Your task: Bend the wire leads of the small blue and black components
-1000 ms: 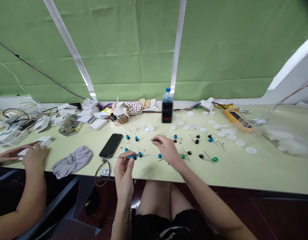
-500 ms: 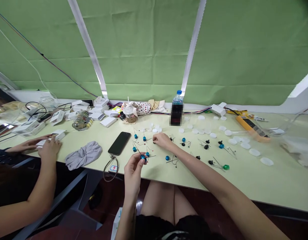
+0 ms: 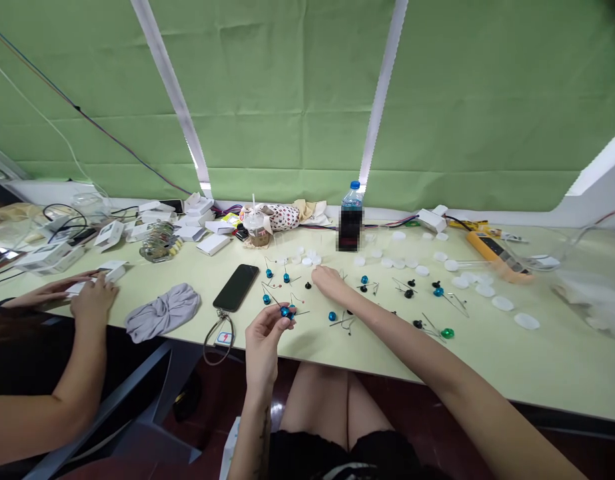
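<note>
Green-sheeted wall (image 3: 252, 80), pale tabletop (image 3: 562, 373): held blue piece (image 3: 286, 311) in my left fingers (image 3: 267, 315)

Far left: a co-worker's hands (image 3: 93, 300) on a white box (image 3: 114, 268). Next, grey cloth (image 3: 163, 312), then black phone (image 3: 236, 287), lying flat. Loose blue pieces (image 3: 266, 299) with thin wires sit between phone and my left hand (image 3: 261, 339).

Left hand: grip is by the tips only, so I judge the piece could roll or drop if pressure eases; lowering it could snag the wires close behind. Position: between thumb and left fingers, which are clamped on it, above the tabletop.

Centre: a black piece (image 3: 308, 285) rests on the tabletop just left of my right fingers (image 3: 321, 277). These are curled, tips mostly hidden; cannot tell whether they pinch anything. My right forearm (image 3: 412, 333) reaches across the scatter near another blue piece (image 3: 332, 316); a low sweep might drag parts along.

Far right: green piece (image 3: 448, 333), orange-cased instrument (image 3: 497, 257), white discs (image 3: 527, 321).
</note>
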The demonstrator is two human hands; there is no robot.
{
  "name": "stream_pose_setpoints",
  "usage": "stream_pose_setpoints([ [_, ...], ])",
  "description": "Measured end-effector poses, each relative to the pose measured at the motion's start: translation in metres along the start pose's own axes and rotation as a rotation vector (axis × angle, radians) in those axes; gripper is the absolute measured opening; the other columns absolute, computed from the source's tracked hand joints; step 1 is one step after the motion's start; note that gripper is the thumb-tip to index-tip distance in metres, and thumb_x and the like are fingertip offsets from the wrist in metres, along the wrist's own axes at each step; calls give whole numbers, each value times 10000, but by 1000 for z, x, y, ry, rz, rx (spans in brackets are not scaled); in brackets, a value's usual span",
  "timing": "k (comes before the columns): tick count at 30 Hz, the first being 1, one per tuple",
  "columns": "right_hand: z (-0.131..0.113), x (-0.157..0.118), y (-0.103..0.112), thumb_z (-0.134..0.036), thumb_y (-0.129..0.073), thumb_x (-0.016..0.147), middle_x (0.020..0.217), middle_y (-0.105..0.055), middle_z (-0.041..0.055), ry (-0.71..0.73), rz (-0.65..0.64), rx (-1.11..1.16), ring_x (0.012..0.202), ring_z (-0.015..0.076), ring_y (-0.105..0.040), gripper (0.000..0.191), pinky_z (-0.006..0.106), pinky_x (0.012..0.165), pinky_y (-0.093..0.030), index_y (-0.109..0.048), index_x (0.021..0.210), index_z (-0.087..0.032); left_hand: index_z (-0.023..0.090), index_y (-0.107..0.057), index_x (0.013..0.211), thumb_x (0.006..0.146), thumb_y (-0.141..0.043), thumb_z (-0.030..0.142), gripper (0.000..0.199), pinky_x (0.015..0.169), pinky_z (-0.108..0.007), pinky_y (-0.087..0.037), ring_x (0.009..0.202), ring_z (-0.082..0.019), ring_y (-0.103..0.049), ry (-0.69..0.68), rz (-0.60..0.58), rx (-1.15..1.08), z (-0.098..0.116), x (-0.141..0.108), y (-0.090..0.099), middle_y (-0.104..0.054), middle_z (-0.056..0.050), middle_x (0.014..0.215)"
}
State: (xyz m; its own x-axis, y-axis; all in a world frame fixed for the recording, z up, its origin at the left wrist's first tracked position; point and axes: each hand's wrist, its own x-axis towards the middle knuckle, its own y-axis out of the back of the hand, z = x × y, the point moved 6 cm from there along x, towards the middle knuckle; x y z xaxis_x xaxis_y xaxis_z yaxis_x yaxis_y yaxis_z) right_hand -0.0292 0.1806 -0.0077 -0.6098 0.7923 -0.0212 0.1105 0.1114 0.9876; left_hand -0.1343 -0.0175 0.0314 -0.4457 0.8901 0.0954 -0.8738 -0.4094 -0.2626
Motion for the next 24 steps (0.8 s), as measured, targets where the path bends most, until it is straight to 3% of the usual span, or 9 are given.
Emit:
stream_pose_setpoints([
  [3,-2,-1,9,-276,-584,908,1047,-627,93,-26,15,63,928,192,-618,235,376,814,-513,-601,1062,-100,151,-684,1017,759,-707,271,285,765,-300,-514,777,-151,-640,24,-11,-50,-1,0,0,-722,-98,963],
  [7,-1,-16,43,-104,-453,911,909,-661,127,-11,109,222,826,190,-619,190,300,717,-476,-569,1061,-90,149,-688,995,753,-717,267,271,753,-281,-509,820,-157,-637,18,0,-92,1,-1,1,-718,-96,956],
  [11,-19,-57,75,-149,-367,939,911,-673,33,101,172,457,718,110,-621,243,212,643,-470,-544,1103,-181,148,-685,957,752,-719,237,226,687,-236,-483,704,-107,-600,-2,11,-91,1,1,-2,-709,-64,892],
  [13,-37,-85,88,-230,-455,927,826,-666,29,248,203,829,669,126,-613,175,225,593,-475,-606,997,-177,146,-686,928,739,-729,219,207,662,-229,-471,662,-95,-580,-12,6,-100,0,2,-6,-702,-51,867],
  [14,-45,-98,91,-252,-501,913,758,-653,15,281,203,906,636,127,-600,143,228,581,-471,-625,918,-181,146,-689,917,733,-733,213,201,660,-230,-470,663,-97,-579,-15,1,-107,0,3,-8,-701,-48,861],
  [18,-67,-137,100,-253,-521,926,825,-659,21,350,325,883,683,129,-590,159,245,638,-464,-658,861,-205,149,-706,916,734,-731,208,193,675,-235,-472,671,-100,-574,-11,-23,-108,0,2,-14,-702,-40,840],
  [24,-71,-146,103,-210,-477,948,842,-654,45,436,441,798,758,148,-605,191,264,689,-471,-663,904,-196,149,-721,925,742,-719,207,191,678,-232,-474,666,-99,-568,-20,-26,-49,5,-2,-17,-708,-37,823],
])
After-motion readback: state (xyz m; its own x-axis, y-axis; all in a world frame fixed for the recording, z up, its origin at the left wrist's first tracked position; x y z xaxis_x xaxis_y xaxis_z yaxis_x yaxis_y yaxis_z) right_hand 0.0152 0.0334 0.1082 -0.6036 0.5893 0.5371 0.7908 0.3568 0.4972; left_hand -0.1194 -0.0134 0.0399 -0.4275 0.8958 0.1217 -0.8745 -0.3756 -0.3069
